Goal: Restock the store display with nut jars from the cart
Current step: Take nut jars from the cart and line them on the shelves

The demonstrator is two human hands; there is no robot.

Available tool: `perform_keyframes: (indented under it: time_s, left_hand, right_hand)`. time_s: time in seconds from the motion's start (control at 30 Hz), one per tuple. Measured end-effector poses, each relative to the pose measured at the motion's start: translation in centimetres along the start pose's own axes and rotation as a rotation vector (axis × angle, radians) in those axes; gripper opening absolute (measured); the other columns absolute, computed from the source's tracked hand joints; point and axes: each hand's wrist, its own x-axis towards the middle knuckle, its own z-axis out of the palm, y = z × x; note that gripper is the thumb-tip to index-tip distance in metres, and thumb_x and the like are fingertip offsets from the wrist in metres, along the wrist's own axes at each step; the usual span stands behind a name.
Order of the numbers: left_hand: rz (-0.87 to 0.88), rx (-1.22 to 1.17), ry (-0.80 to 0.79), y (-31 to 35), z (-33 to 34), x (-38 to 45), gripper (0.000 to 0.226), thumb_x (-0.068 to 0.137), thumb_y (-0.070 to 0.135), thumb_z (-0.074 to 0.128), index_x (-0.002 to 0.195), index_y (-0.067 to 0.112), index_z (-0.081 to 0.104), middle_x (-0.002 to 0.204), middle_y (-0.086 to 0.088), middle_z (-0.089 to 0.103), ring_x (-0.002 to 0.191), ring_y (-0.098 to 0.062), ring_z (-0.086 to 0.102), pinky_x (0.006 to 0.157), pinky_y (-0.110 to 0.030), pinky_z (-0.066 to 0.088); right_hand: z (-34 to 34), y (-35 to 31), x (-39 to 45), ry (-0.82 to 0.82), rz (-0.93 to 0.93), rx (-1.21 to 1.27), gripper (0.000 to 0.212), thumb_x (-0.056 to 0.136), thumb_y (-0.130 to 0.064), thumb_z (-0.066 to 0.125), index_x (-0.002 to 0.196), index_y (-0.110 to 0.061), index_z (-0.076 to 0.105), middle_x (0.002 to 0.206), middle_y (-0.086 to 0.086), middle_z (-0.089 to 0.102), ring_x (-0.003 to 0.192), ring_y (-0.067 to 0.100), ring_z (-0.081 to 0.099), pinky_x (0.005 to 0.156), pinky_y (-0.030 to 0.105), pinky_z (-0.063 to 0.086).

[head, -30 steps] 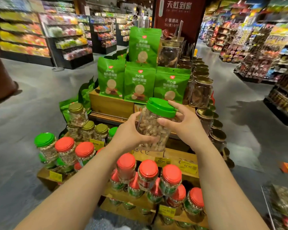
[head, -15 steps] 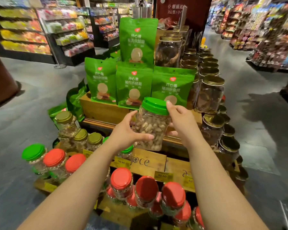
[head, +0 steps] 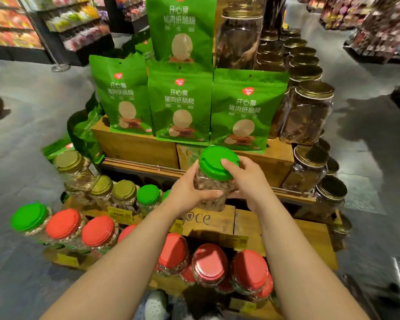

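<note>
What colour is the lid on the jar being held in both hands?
Bright green: the round plastic lid tops the clear nut jar, seen best in the head view.

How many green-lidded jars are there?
3 green-lidded jars: one gripped by the left hand and right hand; one at the front row's left end; one beside the gold-lidded jars. Another may hide behind the left hand.
</note>
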Motion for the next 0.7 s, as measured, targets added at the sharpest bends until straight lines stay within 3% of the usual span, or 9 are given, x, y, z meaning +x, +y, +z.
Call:
perform_keyframes:
  time_s: [0.07, 0.17, 0.33, 0.43, 0.5, 0.6, 0.67, 0.7]
  left_hand:
    - [-0.005, -0.005, -0.027, -1.2, 0.3, 1.4, 0.078, 0.076, 0.031, 0.09, 0.135, 0.046, 0.041, 0.109, 0.037, 0.053, 0.089, 0.029, 0.051, 0.073, 0.006, 0.035]
    - [-0.032, -0.014, -0.063, -3.4, 0.9, 3.1, 0.073, 0.075, 0.03, 0.09, 0.132, 0.041, 0.047, 0.105, 0.036, 0.055, 0.085, 0.035, 0.049, 0.071, 0.005, 0.036]
    - [-0.128, -0.017, -0.091, -8.5, 2.5, 5.4, 0.095, 0.067, 0.038, 0.094, 0.148, 0.033, 0.045, 0.115, 0.019, 0.065, 0.104, -0.004, 0.062, 0.072, 0.001, 0.04]
    - [-0.19, -0.004, -0.107, -11.7, 3.5, 6.6, 0.099, 0.062, 0.039, 0.097, 0.147, 0.03, 0.049, 0.118, 0.012, 0.069, 0.108, -0.011, 0.065, 0.079, -0.009, 0.045]
    - [-0.224, 0.005, -0.117, -13.4, 4.0, 7.1, 0.093, 0.062, 0.033, 0.098, 0.143, 0.024, 0.051, 0.118, 0.009, 0.069, 0.109, -0.014, 0.066, 0.081, -0.015, 0.045]
    - [-0.255, -0.059, -0.137, -15.7, 4.7, 8.3, 0.087, 0.068, 0.019, 0.095, 0.142, 0.019, 0.048, 0.116, 0.01, 0.067, 0.101, -0.006, 0.065, 0.073, 0.002, 0.038]
    - [-0.291, -0.1, -0.141, -16.9, 5.3, 8.4, 0.089, 0.071, 0.014, 0.093, 0.144, 0.018, 0.042, 0.115, 0.013, 0.064, 0.091, 0.009, 0.061, 0.073, 0.004, 0.039]
    - [-0.323, -0.133, -0.144, -17.8, 5.7, 8.6, 0.092, 0.07, 0.015, 0.093, 0.145, 0.018, 0.04, 0.115, 0.013, 0.064, 0.093, 0.011, 0.06, 0.078, 0.002, 0.041]
  right_hand:
    - [0.4, 0.9, 1.1, -0.01, -0.008, -0.022, 0.007, 0.097, -0.038, 0.066, 0.104, -0.039, 0.064, 0.116, -0.003, 0.068, 0.104, 0.022, 0.068, 0.076, 0.054, 0.063]
    - [0.9, 2.6, 2.5, -0.016, 0.037, -0.026, 0.011, 0.097, -0.034, 0.067, 0.108, -0.037, 0.065, 0.114, -0.004, 0.071, 0.101, 0.018, 0.07, 0.074, 0.048, 0.064]
    - [1.8, 6.2, 5.1, -0.048, 0.135, -0.044, 0.023, 0.091, -0.032, 0.076, 0.112, -0.038, 0.066, 0.116, -0.005, 0.07, 0.098, 0.016, 0.071, 0.068, 0.038, 0.064]
    - [2.4, 8.5, 7.0, -0.056, 0.199, -0.092, 0.033, 0.089, -0.028, 0.078, 0.117, -0.037, 0.064, 0.113, -0.01, 0.067, 0.095, 0.015, 0.07, 0.076, 0.042, 0.064]
    - [2.9, 9.8, 8.0, -0.051, 0.238, -0.099, 0.042, 0.087, -0.026, 0.081, 0.125, -0.03, 0.063, 0.112, -0.004, 0.069, 0.095, 0.015, 0.071, 0.079, 0.039, 0.063]
    - [4.1, 12.1, 9.9, -0.061, 0.262, -0.115, 0.051, 0.084, -0.022, 0.083, 0.13, -0.022, 0.063, 0.113, 0.006, 0.073, 0.097, 0.02, 0.073, 0.082, 0.038, 0.063]
    - [4.7, 13.6, 10.9, -0.073, 0.277, -0.157, 0.056, 0.081, -0.026, 0.086, 0.131, -0.022, 0.062, 0.117, 0.005, 0.071, 0.1, 0.018, 0.071, 0.088, 0.04, 0.061]
    - [4.9, 14.3, 11.5, -0.083, 0.286, -0.169, 0.055, 0.082, -0.023, 0.086, 0.131, -0.019, 0.062, 0.116, 0.002, 0.07, 0.097, 0.01, 0.07, 0.087, 0.032, 0.06]
